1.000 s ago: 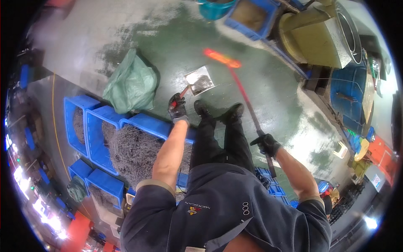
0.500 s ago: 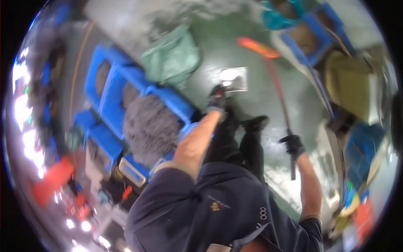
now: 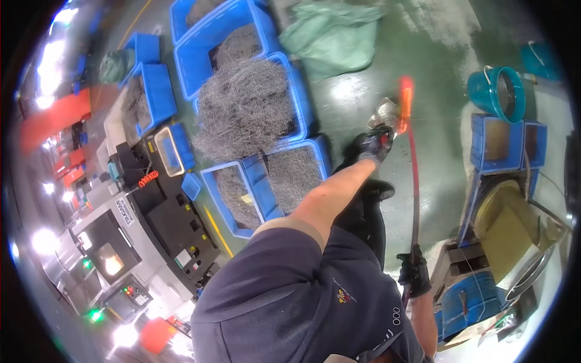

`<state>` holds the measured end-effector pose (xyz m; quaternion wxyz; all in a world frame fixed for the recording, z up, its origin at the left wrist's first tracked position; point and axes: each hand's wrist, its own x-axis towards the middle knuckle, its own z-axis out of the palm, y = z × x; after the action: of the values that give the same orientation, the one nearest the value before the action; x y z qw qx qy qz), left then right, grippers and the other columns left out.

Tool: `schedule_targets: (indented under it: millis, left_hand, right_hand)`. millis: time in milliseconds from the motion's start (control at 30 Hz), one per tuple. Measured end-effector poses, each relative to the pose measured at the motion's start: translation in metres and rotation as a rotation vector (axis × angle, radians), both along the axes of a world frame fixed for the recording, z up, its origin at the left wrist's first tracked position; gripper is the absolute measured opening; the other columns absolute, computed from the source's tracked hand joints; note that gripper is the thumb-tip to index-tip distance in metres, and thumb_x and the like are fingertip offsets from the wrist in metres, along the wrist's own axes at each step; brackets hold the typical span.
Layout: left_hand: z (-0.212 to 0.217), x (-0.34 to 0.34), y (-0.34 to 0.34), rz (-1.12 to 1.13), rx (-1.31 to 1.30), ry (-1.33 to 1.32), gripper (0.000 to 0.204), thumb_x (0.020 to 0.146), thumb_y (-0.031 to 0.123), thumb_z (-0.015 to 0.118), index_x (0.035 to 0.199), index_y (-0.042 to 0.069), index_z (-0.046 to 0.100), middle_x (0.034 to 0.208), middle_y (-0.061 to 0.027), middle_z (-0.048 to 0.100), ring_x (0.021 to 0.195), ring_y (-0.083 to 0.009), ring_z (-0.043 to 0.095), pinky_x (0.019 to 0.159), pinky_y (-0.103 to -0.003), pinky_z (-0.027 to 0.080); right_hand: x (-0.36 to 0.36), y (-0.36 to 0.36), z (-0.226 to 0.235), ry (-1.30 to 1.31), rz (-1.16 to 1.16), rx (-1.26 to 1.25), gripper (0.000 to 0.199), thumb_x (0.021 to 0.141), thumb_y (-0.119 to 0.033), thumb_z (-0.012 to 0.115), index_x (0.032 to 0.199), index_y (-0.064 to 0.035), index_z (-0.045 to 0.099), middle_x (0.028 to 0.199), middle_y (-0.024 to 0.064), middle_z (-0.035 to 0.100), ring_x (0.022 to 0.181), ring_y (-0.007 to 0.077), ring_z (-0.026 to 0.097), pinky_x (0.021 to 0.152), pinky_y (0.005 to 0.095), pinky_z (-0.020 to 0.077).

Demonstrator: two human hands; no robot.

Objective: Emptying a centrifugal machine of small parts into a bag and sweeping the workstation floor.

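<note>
Left hand point(image 3: 373, 145) grips a metal dustpan point(image 3: 387, 113); right hand point(image 3: 414, 273) is clamped on a red broom point(image 3: 413, 181). Blue bins point(image 3: 254, 103) hold grey metal shavings point(image 3: 245, 109); a teal bucket point(image 3: 503, 92) stands well apart.

On the green floor point(image 3: 436, 91) stand blue bins point(image 3: 254, 103) full of metal shavings, a green sack point(image 3: 333, 36) and a teal bucket point(image 3: 502, 91).
</note>
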<state>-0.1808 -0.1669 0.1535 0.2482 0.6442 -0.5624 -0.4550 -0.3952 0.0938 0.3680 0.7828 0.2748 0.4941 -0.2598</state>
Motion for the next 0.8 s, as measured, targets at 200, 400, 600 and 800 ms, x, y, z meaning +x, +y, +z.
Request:
schedule_targets:
  millis: [200, 400, 600, 800]
  left_hand:
    - [-0.036, -0.004, 0.014, 0.134, 0.025, 0.154, 0.031, 0.085, 0.030, 0.045, 0.101, 0.008, 0.061, 0.106, -0.0133, 0.061, 0.103, -0.0272, 0.057, 0.088, -0.034, 0.045]
    - [-0.036, 0.024, 0.009, -0.023, 0.071, -0.095, 0.037, 0.089, 0.039, 0.041, 0.108, 0.013, 0.060, 0.104, -0.0158, 0.062, 0.098, -0.0334, 0.059, 0.081, -0.040, 0.048]
    - [0.010, 0.025, -0.010, -0.006, 0.116, 0.027, 0.039, 0.089, 0.038, 0.042, 0.109, 0.010, 0.060, 0.109, -0.0166, 0.061, 0.103, -0.0341, 0.057, 0.088, -0.040, 0.044]
    - [-0.046, 0.051, -0.003, -0.485, -0.353, -0.303, 0.031, 0.089, 0.013, 0.041, 0.114, 0.008, 0.058, 0.099, -0.0105, 0.063, 0.090, -0.0193, 0.060, 0.078, -0.029, 0.048]
  right_hand:
    - [-0.028, -0.013, -0.027, 0.352, 0.242, -0.215, 0.059, 0.091, -0.054, 0.041, 0.096, 0.0013, 0.061, 0.045, -0.0024, 0.041, 0.032, 0.0094, 0.038, 0.031, 0.0245, 0.0326]
    - [0.002, -0.031, -0.033, -0.158, 0.023, 0.106, 0.059, 0.089, -0.056, 0.044, 0.100, 0.0008, 0.056, 0.046, -0.0078, 0.033, 0.035, 0.0032, 0.030, 0.034, 0.0214, 0.0268]
    - [-0.018, 0.002, 0.033, 0.076, 0.098, 0.083, 0.067, 0.089, -0.056, 0.044, 0.099, 0.0087, 0.057, 0.045, -0.0068, 0.033, 0.036, 0.0028, 0.031, 0.032, 0.0208, 0.0284]
    - [-0.071, 0.145, 0.027, 0.441, 0.120, -0.110, 0.062, 0.085, -0.050, 0.054, 0.098, 0.0112, 0.057, 0.050, 0.0066, 0.051, 0.034, 0.0144, 0.045, 0.030, 0.0247, 0.0347]
